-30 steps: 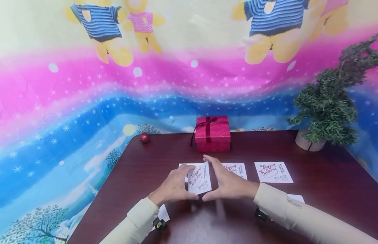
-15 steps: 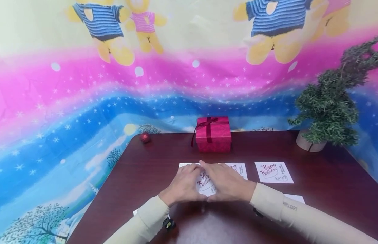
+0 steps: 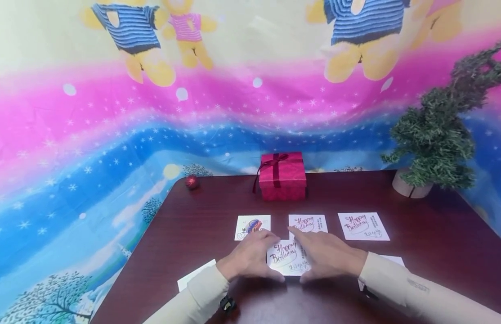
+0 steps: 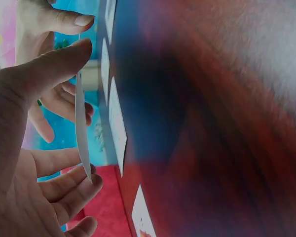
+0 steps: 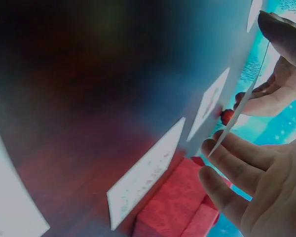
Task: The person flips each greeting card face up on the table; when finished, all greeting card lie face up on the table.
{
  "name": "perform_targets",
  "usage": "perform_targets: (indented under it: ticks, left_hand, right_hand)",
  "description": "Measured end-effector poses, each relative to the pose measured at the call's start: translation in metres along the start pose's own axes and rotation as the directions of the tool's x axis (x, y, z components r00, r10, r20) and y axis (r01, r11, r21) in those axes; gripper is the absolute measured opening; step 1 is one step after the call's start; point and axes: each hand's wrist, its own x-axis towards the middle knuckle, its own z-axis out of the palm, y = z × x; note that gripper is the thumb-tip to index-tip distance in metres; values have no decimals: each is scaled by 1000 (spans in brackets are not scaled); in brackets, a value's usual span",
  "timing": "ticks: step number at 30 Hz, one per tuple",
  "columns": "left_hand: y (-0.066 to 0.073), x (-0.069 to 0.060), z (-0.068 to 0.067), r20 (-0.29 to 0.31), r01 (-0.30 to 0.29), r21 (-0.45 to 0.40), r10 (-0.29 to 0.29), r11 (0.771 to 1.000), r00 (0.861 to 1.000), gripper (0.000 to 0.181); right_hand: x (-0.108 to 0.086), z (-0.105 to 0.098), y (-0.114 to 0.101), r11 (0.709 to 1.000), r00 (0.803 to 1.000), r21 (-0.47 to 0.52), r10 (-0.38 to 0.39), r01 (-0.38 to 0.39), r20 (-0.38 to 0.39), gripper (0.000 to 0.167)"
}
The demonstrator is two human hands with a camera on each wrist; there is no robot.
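Observation:
A white card [image 3: 284, 258] with red "Happy Birthday" lettering is held between my two hands, its printed face toward the head camera. My left hand [image 3: 252, 254] grips its left side, thumb at the near edge and fingertips at the far edge. On the opposite side my right hand [image 3: 329, 254] holds it the same way. Both wrist views show the card nearly edge-on, raised off the table; in the left one the card [image 4: 81, 123] bows slightly. Just behind lie a card with a colourful drawing [image 3: 250, 225] and another birthday card [image 3: 309, 223], both partly covered by my hands.
Further right lies a third card [image 3: 364, 226]. Sleeves partly hide a white card [image 3: 195, 274] at left and another card [image 3: 392, 259] at right. A red ribboned gift box [image 3: 282, 177], a red bauble [image 3: 191, 182] and a small potted tree [image 3: 432, 139] stand along the table's back.
The card has turned from a steep tilt to face upward. Both hands moved nearer and to the right, first closing together, then parting along the card's sides. The drawn card behind is now uncovered.

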Motion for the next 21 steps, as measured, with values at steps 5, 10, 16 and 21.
perform_targets:
  ticks: [5, 10, 16, 21]
  left_hand:
    - [9, 10, 12, 10, -67, 56, 67, 996, 998, 95]
    - [20, 19, 21, 65, -70, 96, 64, 993, 996, 97]
    - [32, 29, 28, 91, -83, 116, 72, 990, 993, 96]
    - [38, 34, 33, 90, -109, 121, 98, 987, 991, 92]
  right_hand:
    - [-15, 2, 8, 999, 1000, -35, 1, -1, 2, 122]
    - [-27, 3, 15, 998, 1000, -65, 22, -22, 1, 121]
    - [-44, 6, 24, 997, 999, -63, 44, -45, -22, 122]
    - [-54, 10, 29, 998, 998, -50, 47, -49, -45, 121]
